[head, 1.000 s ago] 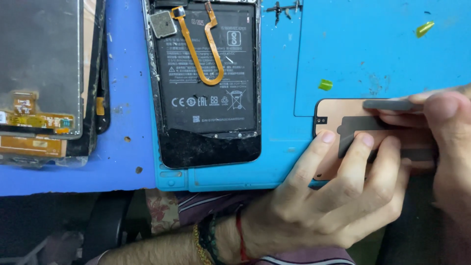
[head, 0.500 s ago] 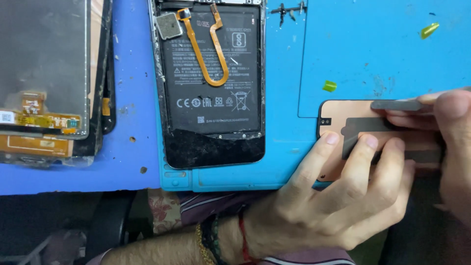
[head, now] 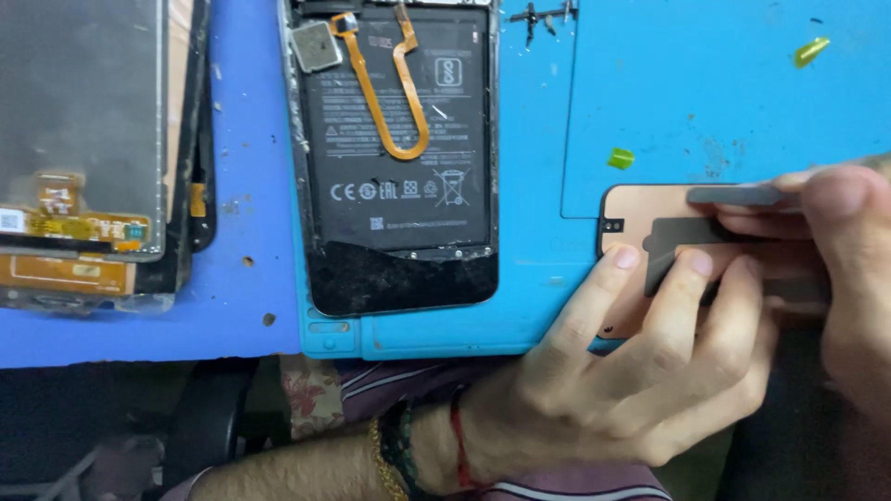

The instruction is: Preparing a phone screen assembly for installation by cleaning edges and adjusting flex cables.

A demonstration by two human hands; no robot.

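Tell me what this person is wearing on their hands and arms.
Both hands are bare, with no gloves or rings showing. The left hand has a wrist stacked with a red thread band, a dark beaded bracelet and a gold chain bracelet. Its forearm is bare. Only part of the right hand shows, with short nails and nothing worn.

2 hands are in view, the left hand (head: 640, 371) and the right hand (head: 849, 269). 1 opened phone (head: 397, 158) lies on 1 light blue mat (head: 705, 102), with 1 orange ribbon cable (head: 394, 93) looped over its battery. 1 copper-coloured panel (head: 640, 209) sits under the fingers. 2 small green scraps (head: 620, 159) lie on the mat. 1 stack of screens (head: 88, 148) is at the left.
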